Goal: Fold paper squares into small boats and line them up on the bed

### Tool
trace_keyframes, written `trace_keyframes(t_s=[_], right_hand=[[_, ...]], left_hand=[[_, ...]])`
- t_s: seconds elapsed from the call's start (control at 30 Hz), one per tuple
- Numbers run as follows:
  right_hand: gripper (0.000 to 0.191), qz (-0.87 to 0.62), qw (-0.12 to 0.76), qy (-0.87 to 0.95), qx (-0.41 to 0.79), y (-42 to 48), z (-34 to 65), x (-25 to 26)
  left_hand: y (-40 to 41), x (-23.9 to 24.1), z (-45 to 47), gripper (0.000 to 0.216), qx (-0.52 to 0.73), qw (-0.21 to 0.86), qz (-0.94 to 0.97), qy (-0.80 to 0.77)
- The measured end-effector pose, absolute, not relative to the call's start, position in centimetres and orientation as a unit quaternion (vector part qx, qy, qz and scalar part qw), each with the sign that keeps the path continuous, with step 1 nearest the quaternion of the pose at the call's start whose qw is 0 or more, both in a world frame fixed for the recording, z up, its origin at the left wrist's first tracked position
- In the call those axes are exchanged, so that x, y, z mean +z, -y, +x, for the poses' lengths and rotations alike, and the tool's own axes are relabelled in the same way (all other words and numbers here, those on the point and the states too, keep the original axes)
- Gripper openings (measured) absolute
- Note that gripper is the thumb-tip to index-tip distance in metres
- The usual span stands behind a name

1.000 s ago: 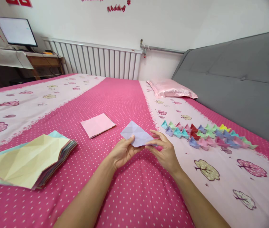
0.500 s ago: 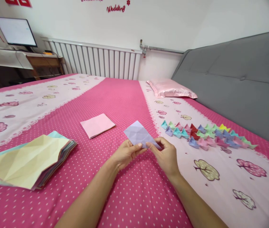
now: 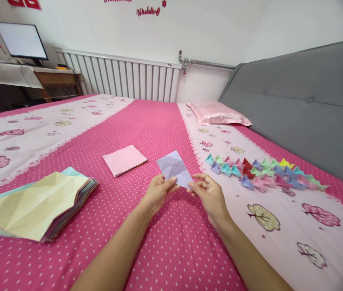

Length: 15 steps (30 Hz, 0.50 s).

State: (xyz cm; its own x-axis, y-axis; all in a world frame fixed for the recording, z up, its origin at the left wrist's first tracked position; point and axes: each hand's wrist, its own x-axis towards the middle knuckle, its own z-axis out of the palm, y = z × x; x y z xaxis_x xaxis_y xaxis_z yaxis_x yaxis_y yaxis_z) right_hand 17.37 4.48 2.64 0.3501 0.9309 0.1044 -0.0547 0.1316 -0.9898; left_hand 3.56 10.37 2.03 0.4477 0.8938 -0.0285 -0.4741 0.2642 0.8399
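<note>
– Grip status, both hands?

– Left hand (image 3: 159,193): pinching the lower left edge of the lilac paper (image 3: 174,166), thumb on the upper face, fingers beneath. Right hand (image 3: 210,197): pinching the lower right corner of the same piece between thumb and fingers.

– Position of the lilac paper?

– Between the two hands, raised over the dotted pink band of the bed (image 3: 156,125). One corner points away from the person. Creases cross the upper face.

– Items nearby?

– Pink paper stack (image 3: 125,160): flat on the bed, left of the lilac paper and apart from it. Paper pile (image 3: 34,206): further left and closer to the person; a creased cream sheet lies on top, with other colours showing at the edges. Paper boats (image 3: 264,171): close rows on the right, beyond the right hand; colours include blue, green, pink, red and yellow.

– Surroundings?

– Pillow (image 3: 218,112): far part of the bed, near the grey headboard (image 3: 304,81). White radiator (image 3: 123,74): along the wall behind the bed
</note>
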Motion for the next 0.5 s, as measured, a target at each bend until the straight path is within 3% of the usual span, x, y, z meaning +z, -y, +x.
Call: trace_keyframes(t_s=[0.5], right_hand=[[0.038,-0.515,0.605,0.410,0.448,-4.55,17.47,2.43]], left_hand=[[-10.59,2.43,3.18,0.032,0.473,0.687,0.437,-0.338]])
